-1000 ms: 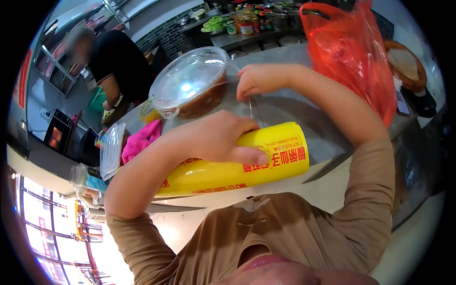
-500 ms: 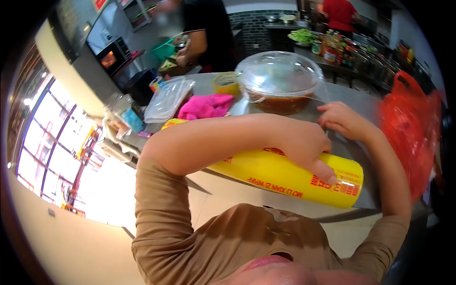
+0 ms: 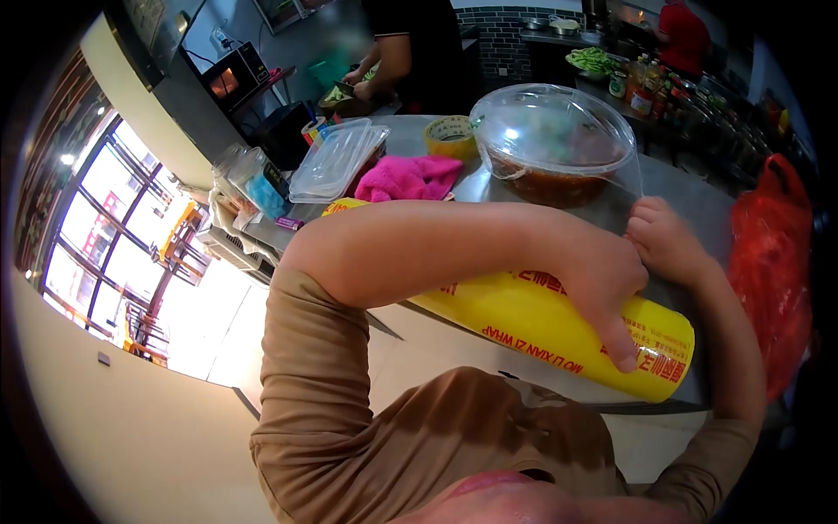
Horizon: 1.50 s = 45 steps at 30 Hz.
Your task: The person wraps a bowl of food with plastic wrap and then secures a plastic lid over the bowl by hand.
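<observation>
My left hand [image 3: 607, 284] reaches across my body and is closed over a yellow roll of cling film [image 3: 524, 323] with red lettering, its thumb pressing down near the right end. Beside it, my right hand [image 3: 663, 240] is closed, fingers pinched at the end of a stretched strand of clear film that runs from the bowl's side. Beyond both hands a clear round bowl [image 3: 554, 179] of reddish-brown food stands on the metal table, under a domed clear cover [image 3: 554, 127]. My left fingertips are partly hidden behind the hand.
On the metal table [image 3: 690, 196] lie a pink cloth [image 3: 410, 177], a tape roll [image 3: 449, 135] and clear plastic containers [image 3: 332, 166]. A red plastic bag [image 3: 770, 288] hangs at the right. Across the table a person in black [image 3: 419, 52] cuts greens; another in red [image 3: 683, 39] stands farther back.
My right hand's fingers, loosely curled before, are now closed at the film strand. The view has shifted, so the table items sit farther right. My left hand stays on the roll.
</observation>
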{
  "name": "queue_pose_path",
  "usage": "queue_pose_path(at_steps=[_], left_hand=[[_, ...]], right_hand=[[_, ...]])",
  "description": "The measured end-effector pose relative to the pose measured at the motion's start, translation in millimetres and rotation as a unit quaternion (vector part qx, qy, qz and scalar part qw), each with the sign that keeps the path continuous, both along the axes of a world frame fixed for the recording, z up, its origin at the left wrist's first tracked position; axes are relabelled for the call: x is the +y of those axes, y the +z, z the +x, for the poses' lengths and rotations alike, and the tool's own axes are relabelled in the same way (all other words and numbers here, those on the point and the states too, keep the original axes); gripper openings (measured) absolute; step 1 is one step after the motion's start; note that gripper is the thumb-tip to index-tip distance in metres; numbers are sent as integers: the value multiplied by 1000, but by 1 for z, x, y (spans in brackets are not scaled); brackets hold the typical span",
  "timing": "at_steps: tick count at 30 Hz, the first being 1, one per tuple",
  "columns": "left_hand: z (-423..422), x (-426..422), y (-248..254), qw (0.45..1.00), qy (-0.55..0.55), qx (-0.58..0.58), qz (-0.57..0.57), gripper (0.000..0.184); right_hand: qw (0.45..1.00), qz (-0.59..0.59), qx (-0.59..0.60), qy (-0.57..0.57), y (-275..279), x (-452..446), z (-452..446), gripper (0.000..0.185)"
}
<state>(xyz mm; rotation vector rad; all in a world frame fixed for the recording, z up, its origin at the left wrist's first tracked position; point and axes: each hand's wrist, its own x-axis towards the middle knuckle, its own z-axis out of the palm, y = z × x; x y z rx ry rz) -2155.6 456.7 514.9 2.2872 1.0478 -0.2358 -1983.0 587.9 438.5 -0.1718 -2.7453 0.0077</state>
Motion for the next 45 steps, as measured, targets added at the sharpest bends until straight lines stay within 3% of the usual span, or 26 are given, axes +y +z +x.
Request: queue_pose_path(at_steps=[8, 14, 17, 20, 26, 32, 35, 36, 39, 42, 43, 44, 45], left_hand=[[3, -2, 4, 999, 20, 27, 9, 88], [9, -3, 7, 998, 4, 67, -13, 81], [23, -36, 14, 985, -165, 56, -4, 77], [26, -35, 17, 990, -119, 38, -62, 75], [24, -32, 16, 989, -124, 54, -55, 80], [20, -29, 15, 984, -143, 73, -80, 87], [22, -34, 15, 986, -133, 73, -72, 87], [22, -38, 14, 988, -124, 67, -70, 87], [23, -53, 19, 995, -78, 60, -14, 88], [13, -60, 23, 997, -31, -14, 72, 87], [10, -61, 33, 994, -24, -38, 101, 87], [8, -60, 44, 989, -20, -59, 131, 86], [4, -57, 54, 979, -26, -116, 165, 86]], right_hand=[[995, 50, 89, 19, -19, 8, -19, 15], [995, 76, 47, -42, -34, 22, -20, 16], [987, 127, 24, -96, -31, 46, -23, 16], [994, 106, 30, -13, -33, 37, -40, 15], [997, 70, 7, 16, -18, 21, -31, 12], [997, -30, -63, 44, -10, -28, -22, 12], [993, -75, -37, 81, -9, -47, -8, 15], [985, -152, -53, 53, -2, -59, 2, 17], [937, -342, -74, -14, 24, -93, 27, 25], [922, -386, -23, -28, 17, -97, 54, 27], [889, -455, 14, -46, 16, -99, 63, 27], [918, -395, 39, -27, 15, -99, 76, 29], [884, -458, 79, -61, 13, -102, 84, 31]])
